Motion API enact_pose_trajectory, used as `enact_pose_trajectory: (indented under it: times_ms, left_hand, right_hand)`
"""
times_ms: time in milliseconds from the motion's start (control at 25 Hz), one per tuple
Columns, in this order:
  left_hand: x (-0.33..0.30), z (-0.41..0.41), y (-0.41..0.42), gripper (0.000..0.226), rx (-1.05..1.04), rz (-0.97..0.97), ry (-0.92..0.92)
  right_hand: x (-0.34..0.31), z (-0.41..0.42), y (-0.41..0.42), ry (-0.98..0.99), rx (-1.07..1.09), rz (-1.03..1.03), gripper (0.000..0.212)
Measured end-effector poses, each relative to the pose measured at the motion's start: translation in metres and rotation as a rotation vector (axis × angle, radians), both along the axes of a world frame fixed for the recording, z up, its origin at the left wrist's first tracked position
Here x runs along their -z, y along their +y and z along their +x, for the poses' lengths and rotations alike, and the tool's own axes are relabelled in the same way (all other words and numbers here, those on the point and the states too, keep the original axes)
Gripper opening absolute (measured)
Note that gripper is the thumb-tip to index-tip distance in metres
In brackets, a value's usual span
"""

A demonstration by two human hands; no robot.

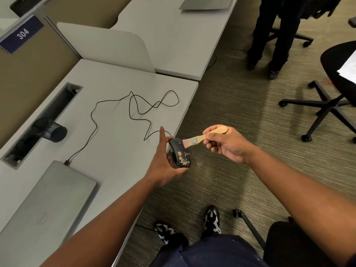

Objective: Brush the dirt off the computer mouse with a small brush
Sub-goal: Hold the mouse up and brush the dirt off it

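The left hand (pixel 163 162) holds the mouse (pixel 179 153) from the side, thumb under its near end, fingers curled behind it and the index finger pointing straight up past its front. The mouse is lifted and tilted so that its top faces right, and it hangs just over the right edge of the desk (pixel 115 132), partly above the carpet (pixel 221 112). The right hand (pixel 227 143) pinches the wooden handle of the brush (pixel 200 138) between thumb and curled fingers; the brush lies nearly level, bristles pointing left and touching the front part of the mouse near its wheel.

To the right of both hands there is open carpet down to the person's shoes (pixel 212 220). Farther right stands an office chair (pixel 327 97) on a wheeled base, and another person's dark trouser legs (pixel 273 35) are at the top. To the left, the desk carries the mouse's thin black cable (pixel 134 105), looping loosely across the top to a closed grey laptop (pixel 48 205). A dark mesh cup (pixel 50 130) lies on its side by a cable slot (pixel 42 122).

The mouse is black and glossy. A patch of yellowish-tan crumbs clings to its rear half, thickest near the palm rest; the front half under the bristles looks mostly clean.
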State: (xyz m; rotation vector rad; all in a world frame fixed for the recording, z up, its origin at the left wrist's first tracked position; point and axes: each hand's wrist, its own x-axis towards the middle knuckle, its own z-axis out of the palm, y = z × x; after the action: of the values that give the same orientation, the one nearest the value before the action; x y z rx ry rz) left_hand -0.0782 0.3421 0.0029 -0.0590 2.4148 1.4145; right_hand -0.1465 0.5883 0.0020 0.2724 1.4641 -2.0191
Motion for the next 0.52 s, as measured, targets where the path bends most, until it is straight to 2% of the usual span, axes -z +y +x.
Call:
enact_pose_trajectory:
  times_ms: [240,520]
  left_hand:
    - [-0.001,-0.002,0.001,0.155,0.005,0.010,-0.005]
    - [-0.005,-0.002,0.003,0.151,-0.003,0.012,0.014]
  right_hand:
    - [-0.002,0.008,-0.027,-0.062,0.064,-0.046,0.013]
    - [0.004,0.008,-0.023,-0.051,0.076,0.019,0.013]
